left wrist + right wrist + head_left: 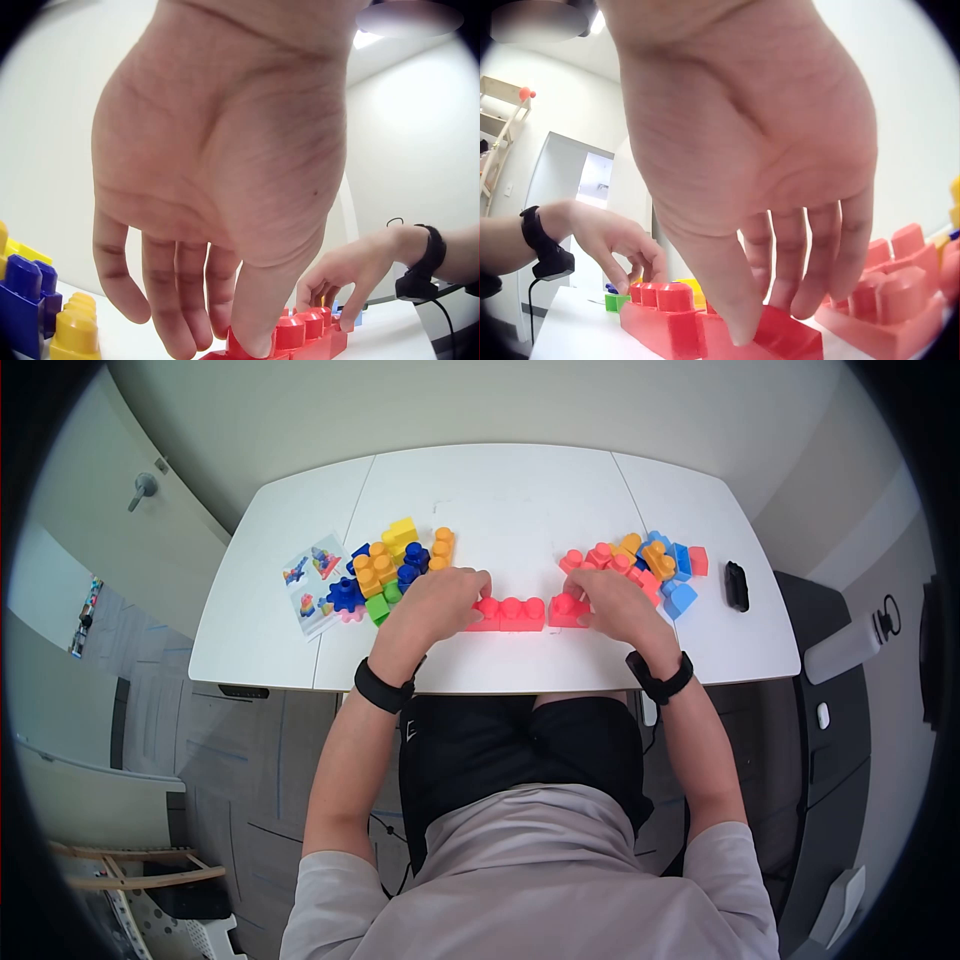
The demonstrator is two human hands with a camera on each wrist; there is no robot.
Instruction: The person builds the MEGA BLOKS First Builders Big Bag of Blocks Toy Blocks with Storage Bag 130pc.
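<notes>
Red blocks (514,622) in both hands (436,603) (624,606)

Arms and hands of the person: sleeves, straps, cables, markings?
Left hand and right hand: no gloves. Each wrist wears a black band with a small black box; a thin black cable hangs from each box. Short, pale grey sleeves. No markings readable on bands or sleeves.
</notes>
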